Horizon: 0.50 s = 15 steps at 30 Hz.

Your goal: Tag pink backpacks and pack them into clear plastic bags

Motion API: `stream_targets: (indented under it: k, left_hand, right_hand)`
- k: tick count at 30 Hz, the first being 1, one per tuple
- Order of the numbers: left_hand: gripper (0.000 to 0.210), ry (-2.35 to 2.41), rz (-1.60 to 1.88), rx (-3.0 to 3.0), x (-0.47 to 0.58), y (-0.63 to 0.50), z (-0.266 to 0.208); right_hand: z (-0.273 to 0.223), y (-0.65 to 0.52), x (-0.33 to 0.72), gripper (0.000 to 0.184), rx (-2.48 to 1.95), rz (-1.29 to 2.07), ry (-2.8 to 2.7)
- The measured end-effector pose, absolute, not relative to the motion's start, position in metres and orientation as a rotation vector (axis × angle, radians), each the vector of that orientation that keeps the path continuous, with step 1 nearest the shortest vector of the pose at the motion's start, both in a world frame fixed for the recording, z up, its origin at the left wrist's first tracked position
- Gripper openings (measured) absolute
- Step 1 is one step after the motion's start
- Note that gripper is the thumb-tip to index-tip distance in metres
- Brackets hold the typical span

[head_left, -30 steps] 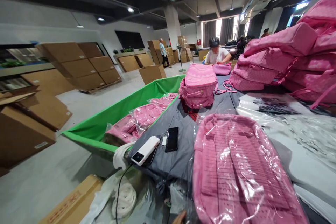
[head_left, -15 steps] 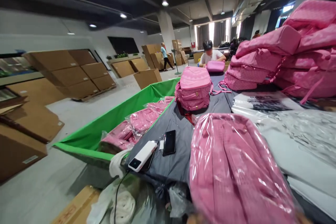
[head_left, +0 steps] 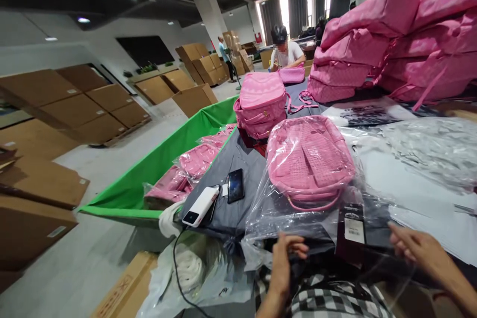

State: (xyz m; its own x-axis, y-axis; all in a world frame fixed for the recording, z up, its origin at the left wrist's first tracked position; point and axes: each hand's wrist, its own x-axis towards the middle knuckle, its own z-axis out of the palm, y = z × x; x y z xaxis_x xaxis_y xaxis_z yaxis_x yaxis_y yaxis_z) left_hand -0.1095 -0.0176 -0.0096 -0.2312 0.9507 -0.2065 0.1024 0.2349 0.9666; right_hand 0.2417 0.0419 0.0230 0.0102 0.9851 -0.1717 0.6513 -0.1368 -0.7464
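A pink backpack (head_left: 309, 159) lies on the table inside a clear plastic bag (head_left: 257, 213), its bag mouth spread toward me. A dark hang tag (head_left: 352, 226) with a white barcode label lies at that mouth. My left hand (head_left: 283, 258) is at the bag's near left edge, fingers partly bent and apart, with nothing visible in them. To the right of the tag, my right hand (head_left: 415, 246) hovers with loosely curved fingers. It seems to hold nothing, though thin clear film nearby is hard to make out.
Another pink backpack (head_left: 261, 104) stands behind, and a tall backpack pile (head_left: 372, 44) rises at right. Clear plastic bags (head_left: 439, 149) lie below it. At left are a phone (head_left: 236, 185), a white power bank (head_left: 201, 206) and a green-lined bin (head_left: 122, 189). A person (head_left: 286, 52) sits opposite.
The bagged backpack has gone from upright close to me to lying farther back on the table. The hang tag and both my hands have come into view. The camera has tilted down.
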Motion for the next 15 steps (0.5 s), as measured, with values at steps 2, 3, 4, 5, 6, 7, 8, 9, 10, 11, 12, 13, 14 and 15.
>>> stream_targets:
  k: [2, 3, 4, 5, 6, 7, 8, 9, 10, 11, 12, 13, 14, 15]
  left_hand:
    - [0.06, 1.356, 1.031, 1.418, -0.072, -0.013, -0.006]
    - [0.053, 1.3, 0.98, 1.604, -0.057, -0.006, -0.004]
    - [0.052, 1.282, 0.923, 1.743, -0.044, 0.003, -0.003]
    - [0.054, 1.302, 0.866, 1.821, -0.032, 0.013, -0.004]
    - [0.056, 1.358, 0.816, 1.841, -0.022, 0.024, -0.005]
    - [0.058, 1.433, 0.781, 1.818, -0.014, 0.034, -0.007]
    - [0.059, 1.505, 0.767, 1.769, -0.007, 0.043, -0.009]
    - [0.058, 1.556, 0.773, 1.71, -0.002, 0.05, -0.011]
    - [0.054, 1.574, 0.788, 1.655, 0.002, 0.055, -0.012]
    - [0.046, 1.569, 0.801, 1.618, 0.004, 0.057, -0.012]
    - [0.036, 1.554, 0.809, 1.612, 0.004, 0.056, -0.012]
    - [0.026, 1.538, 0.808, 1.649, 0.003, 0.052, -0.012]
    - [0.018, 1.522, 0.798, 1.743, 0.002, 0.047, -0.011]
    - [0.014, 1.499, 0.78, 1.896, -0.001, 0.041, -0.012]
  right_hand:
    - [0.02, 0.024, 0.221, 0.06, -1.734, 0.984, -1.754]
    - [0.019, 0.022, 0.211, 0.055, -1.682, 0.922, -1.775]
    - [0.017, 0.026, 0.203, 0.05, -1.629, 0.801, -1.775]
    - [0.015, 0.035, 0.197, 0.05, -1.587, 0.666, -1.758]
    - [0.011, 0.047, 0.193, 0.051, -1.56, 0.554, -1.742]
    - [0.007, 0.062, 0.191, 0.051, -1.545, 0.483, -1.734]
    - [0.003, 0.077, 0.191, 0.05, -1.543, 0.471, -1.73]
    - [-0.001, 0.092, 0.192, 0.049, -1.552, 0.508, -1.724]
    - [-0.004, 0.105, 0.193, 0.047, -1.568, 0.572, -1.711]
    - [-0.006, 0.115, 0.194, 0.048, -1.584, 0.635, -1.693]
    - [-0.006, 0.122, 0.195, 0.049, -1.582, 0.697, -1.671]
    - [-0.006, 0.126, 0.195, 0.053, -1.56, 0.761, -1.652]
    - [-0.004, 0.126, 0.196, 0.056, -1.519, 0.836, -1.643]
    - [-0.001, 0.123, 0.197, 0.059, -1.471, 0.921, -1.637]
